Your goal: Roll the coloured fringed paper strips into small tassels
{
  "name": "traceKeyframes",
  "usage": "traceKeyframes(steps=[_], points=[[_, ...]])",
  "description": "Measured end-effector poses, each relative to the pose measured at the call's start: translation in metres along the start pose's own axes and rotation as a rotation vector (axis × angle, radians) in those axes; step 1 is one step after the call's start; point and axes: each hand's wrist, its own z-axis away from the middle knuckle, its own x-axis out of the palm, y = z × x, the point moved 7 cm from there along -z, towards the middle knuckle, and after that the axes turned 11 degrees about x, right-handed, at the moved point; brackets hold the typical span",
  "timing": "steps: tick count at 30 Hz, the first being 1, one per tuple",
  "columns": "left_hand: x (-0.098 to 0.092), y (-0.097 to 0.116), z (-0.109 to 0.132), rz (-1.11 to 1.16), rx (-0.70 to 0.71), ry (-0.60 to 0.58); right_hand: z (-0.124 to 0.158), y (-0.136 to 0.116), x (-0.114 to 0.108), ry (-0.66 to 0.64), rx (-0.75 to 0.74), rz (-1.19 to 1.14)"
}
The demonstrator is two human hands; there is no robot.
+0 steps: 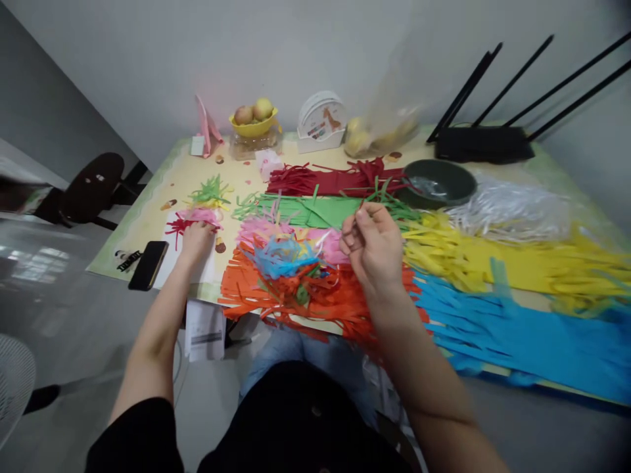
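Note:
My left hand (198,238) rests at the left of the table, its fingers closed on a small bunch of red paper strips (177,225). Pink paper strips (203,215) lie just beyond it, with green fringed strips (210,190) farther back. A white paper sheet (170,268) is under this hand. Raised over the middle of the table, my right hand (373,246) pinches a thin dark red paper strip (362,205) between thumb and finger. Below it spread fringed sheets: dark red (335,182), green (325,211), pink (251,230) and orange (246,282).
Yellow fringe (522,263) and blue fringe (532,335) cover the right side, near a dark bowl (438,184) and white strands (513,210). A router (483,144), fruit basket (254,125) and giraffe holder (320,125) line the wall. A phone (148,265) lies at the left edge.

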Motion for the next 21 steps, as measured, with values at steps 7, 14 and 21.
traceKeyframes(steps=[7, 14, 21], points=[[0.001, -0.020, -0.018, 0.015, 0.008, 0.159, 0.004, 0.000, 0.003, -0.019, -0.026, 0.042], [-0.054, -0.010, -0.019, 0.147, 0.068, 0.415, 0.003, 0.001, 0.005, -0.046, -0.056, 0.118], [-0.075, 0.137, 0.014, 0.589, 0.414, 0.450, 0.003, 0.011, 0.053, -0.265, -0.081, 0.476]])
